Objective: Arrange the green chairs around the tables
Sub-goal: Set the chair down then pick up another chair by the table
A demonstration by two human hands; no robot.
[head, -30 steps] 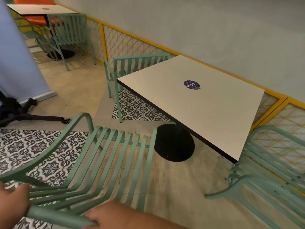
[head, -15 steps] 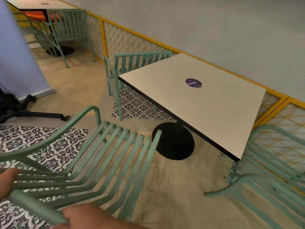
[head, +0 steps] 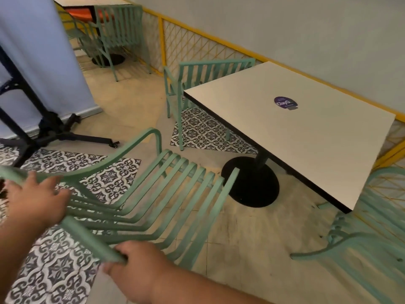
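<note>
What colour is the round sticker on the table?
Purple with white lettering; the sticker shows clearest in the head view.

One green slatted metal chair (head: 135, 211) stood before the square white tabletop (head: 295, 137), apart from it. A second chair (head: 215, 62) sat at the tabletop's far left edge, a third chair (head: 350, 240) near its right corner. A round purple sticker (head: 285, 103) lay on the tabletop.
</note>
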